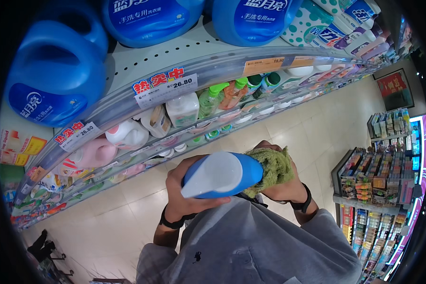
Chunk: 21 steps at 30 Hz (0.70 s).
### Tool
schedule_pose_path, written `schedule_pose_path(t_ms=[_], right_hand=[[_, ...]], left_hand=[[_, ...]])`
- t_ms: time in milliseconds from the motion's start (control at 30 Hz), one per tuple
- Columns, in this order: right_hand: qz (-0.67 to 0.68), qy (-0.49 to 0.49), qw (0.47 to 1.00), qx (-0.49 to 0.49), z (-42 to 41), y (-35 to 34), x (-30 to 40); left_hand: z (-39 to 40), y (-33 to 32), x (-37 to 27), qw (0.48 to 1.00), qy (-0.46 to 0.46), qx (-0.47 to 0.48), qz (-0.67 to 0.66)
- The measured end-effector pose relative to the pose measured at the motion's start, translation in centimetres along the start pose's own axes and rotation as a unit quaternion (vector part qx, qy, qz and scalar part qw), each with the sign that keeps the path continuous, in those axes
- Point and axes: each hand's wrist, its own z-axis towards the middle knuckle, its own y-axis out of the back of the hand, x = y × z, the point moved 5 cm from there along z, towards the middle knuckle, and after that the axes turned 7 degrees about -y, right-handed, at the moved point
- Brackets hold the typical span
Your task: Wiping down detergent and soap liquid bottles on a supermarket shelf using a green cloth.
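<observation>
Close to the chest, my left hand (184,191) grips a blue plastic detergent bottle (250,168) with a pale cap (222,174); its fingers wrap the far side and the thumb lies along the near side. A crumpled green cloth (275,168) is in my right hand (287,190), pressed against the right end of the bottle. Part of the right hand is hidden by the cloth. Large blue detergent jugs (53,71) stand on the top shelf (156,64) ahead, one at the left and others further right.
A clear price rail (220,71) with tags edges the top shelf. Lower shelves hold white bottles (183,110), green pump bottles (211,99) and a pink jug (97,152). At the right stands a display rack (372,177) of small packages. Tiled floor (305,138) shows between them.
</observation>
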Motion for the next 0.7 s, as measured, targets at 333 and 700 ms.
schedule_pose_path(t_ms=[333, 700], right_hand=[[-0.101, 0.058, 0.992, -0.038, -0.3, -2.1, -1.3], [-0.051, 0.003, 0.998, 0.035, -0.2, -4.9, -3.4]], left_hand=[[0.1, 2.0, 0.3, 0.997, -0.023, 0.065, 0.039], [-1.0, 4.0, 1.4, 0.997, -0.001, 0.045, 0.068]])
